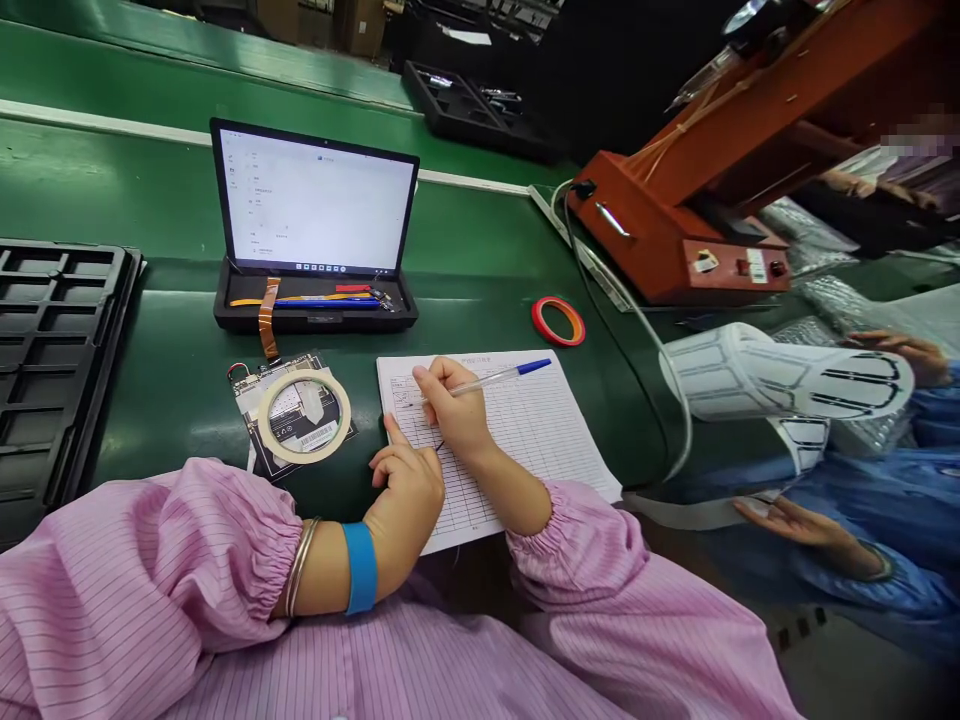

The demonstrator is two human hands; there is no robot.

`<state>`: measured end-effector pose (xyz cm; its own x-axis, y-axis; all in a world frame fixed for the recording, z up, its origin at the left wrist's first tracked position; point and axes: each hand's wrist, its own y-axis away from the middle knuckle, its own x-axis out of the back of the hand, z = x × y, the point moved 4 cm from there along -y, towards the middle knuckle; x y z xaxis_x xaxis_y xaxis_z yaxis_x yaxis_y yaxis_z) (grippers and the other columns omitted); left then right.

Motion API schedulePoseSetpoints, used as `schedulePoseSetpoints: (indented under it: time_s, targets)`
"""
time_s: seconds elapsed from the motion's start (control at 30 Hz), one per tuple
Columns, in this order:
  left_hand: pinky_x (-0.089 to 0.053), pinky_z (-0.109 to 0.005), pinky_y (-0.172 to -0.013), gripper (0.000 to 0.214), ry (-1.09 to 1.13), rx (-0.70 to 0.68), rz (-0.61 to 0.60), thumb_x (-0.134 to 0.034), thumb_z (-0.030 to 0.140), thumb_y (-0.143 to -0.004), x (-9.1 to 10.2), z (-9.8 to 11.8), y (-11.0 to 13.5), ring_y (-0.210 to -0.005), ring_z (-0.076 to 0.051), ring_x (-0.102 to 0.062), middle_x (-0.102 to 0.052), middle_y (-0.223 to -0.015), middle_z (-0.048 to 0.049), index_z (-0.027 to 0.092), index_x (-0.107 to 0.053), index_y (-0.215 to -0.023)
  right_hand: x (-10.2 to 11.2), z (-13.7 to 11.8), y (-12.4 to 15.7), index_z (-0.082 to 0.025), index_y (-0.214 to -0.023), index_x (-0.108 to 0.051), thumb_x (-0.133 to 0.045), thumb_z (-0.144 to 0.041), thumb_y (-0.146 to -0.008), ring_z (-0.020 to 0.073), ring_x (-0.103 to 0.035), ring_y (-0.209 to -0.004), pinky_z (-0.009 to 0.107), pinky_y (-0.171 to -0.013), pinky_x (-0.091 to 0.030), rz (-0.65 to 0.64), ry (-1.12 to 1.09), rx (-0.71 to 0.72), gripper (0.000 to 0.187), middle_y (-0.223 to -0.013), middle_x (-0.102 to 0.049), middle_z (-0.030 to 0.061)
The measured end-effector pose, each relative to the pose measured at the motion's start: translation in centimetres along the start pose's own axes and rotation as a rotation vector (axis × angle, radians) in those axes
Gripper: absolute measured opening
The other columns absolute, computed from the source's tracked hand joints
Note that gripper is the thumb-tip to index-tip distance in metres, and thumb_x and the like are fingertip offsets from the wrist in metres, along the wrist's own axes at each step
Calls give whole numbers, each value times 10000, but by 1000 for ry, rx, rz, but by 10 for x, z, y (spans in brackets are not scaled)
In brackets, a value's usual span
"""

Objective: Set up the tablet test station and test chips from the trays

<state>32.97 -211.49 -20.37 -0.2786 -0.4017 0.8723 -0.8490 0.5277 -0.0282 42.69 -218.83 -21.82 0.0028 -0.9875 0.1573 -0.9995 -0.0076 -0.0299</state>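
My right hand (459,412) is closed round a clear ballpoint pen with a blue cap (534,367) on its upper end. The pen slants over the upper left of a printed form sheet (517,440) with ruled rows, on top of a paper stack. Resting at the sheet's left edge is my left hand (409,485), holding nothing, with the index finger extended and the others partly bent. Left of it, a cream tape roll (264,425) lies on a circuit board (259,395). An orange flat cable (266,318) joins that board to a lit display (315,205).
The display stands in a black tray (315,322) holding a blue pen and small parts. A red tape roll (558,321) lies beyond the paper. Black trays (60,350) line the left. An orange machine (675,230) and a co-worker's hands (810,525) with a label reel (750,370) are right.
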Motion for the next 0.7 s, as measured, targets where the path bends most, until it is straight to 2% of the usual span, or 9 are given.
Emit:
schedulePoseSetpoints:
  time_s: [0.13, 0.47, 0.7]
  targets:
    - [-337, -280, -431, 232, -23, 9, 12, -337, 49, -839, -2, 1, 1, -537, -223, -608, -625, -1148, -322, 86, -558, -781, 1, 0, 0, -213, -603, -394, -625, -465, -828, 44, -319, -336, 185, -375, -232, 13, -64, -12, 408, -390, -388, -98]
    - [-324, -265, -420, 272, 43, -69, -83, -319, 37, -865, 0, -2, -1, -542, -219, -613, -657, -1087, -321, 61, -590, -859, 1, 1, -1, -211, -623, -428, -607, -459, -844, 44, -330, -329, 175, -372, -240, -1, -125, -29, 378, -377, -413, -98]
    - [-340, -259, -384, 264, 46, -44, 11, -316, 9, -840, -9, 7, 4, -483, -241, -610, -657, -1028, -353, 88, -566, -809, 0, 6, -1, -214, -621, -436, -620, -508, -801, 47, -339, -324, 180, -360, -241, 5, -196, -69, 391, -385, -405, -107]
